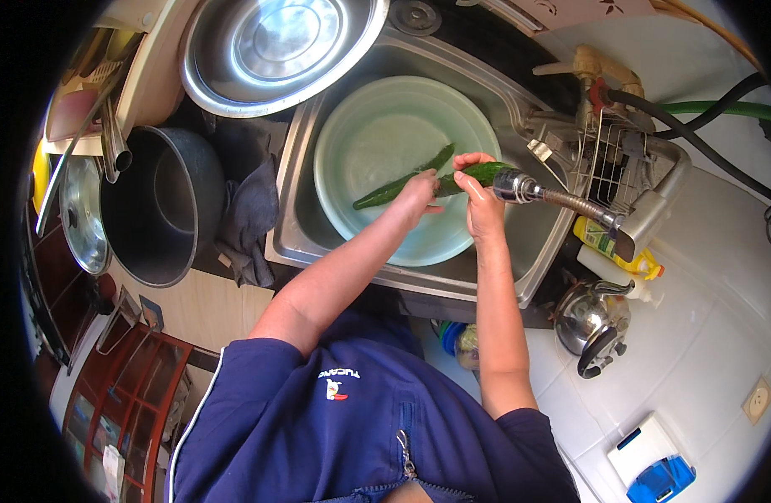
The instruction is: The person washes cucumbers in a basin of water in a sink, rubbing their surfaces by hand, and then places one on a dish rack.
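A green cucumber [488, 173] is held above the basin [335, 126], its right end passing beneath the tap nozzle [513, 186]; the right hand [483, 204] grips it, thumb on the near side and fingers round the far side; the left hand [417, 194] is curled at its left end, though how firmly it presses I cannot tell; a second cucumber [381, 195] lies aslant in the pale green basin, partly hidden by the left hand; the basin stands in a steel sink [295, 201]; a ribbed flexible pipe [574, 204] carries the nozzle; left of the sink are a crumpled grey cloth [249, 210] and a dark pot [180, 210]; a wide metal bowl [285, 42] sits beyond them; a shiny kettle [588, 317] stands at the right.
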`<act>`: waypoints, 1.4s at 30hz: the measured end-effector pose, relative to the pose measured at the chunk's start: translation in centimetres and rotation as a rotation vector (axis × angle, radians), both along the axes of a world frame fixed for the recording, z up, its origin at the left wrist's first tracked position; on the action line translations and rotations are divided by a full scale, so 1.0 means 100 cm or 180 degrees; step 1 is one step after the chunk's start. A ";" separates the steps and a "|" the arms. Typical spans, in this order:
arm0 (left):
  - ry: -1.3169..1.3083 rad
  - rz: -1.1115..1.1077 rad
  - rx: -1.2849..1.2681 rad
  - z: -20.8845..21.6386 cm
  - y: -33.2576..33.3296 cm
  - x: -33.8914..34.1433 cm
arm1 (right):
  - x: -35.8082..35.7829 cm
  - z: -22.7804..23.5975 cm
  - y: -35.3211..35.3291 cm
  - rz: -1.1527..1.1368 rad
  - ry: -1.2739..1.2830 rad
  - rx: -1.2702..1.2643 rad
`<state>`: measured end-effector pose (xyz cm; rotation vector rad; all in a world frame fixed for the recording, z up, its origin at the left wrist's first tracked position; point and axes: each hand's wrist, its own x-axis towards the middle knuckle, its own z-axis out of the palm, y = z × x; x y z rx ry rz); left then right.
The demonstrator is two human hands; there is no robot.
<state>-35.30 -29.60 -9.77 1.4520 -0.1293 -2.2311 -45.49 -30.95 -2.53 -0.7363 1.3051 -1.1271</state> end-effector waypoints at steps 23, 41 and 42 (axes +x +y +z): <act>0.0316 0.0065 -0.2175 0.091 -0.050 0.039 | 0.000 0.034 -0.043 0.2083 0.1259 0.0120; 0.0633 -0.0220 -0.2191 0.119 -0.031 0.092 | -0.044 -0.044 -0.009 0.1747 0.2813 -0.1219; 0.0530 -0.0568 -0.2155 0.122 -0.023 0.104 | -0.029 -0.018 -0.012 0.1810 0.2968 -0.1234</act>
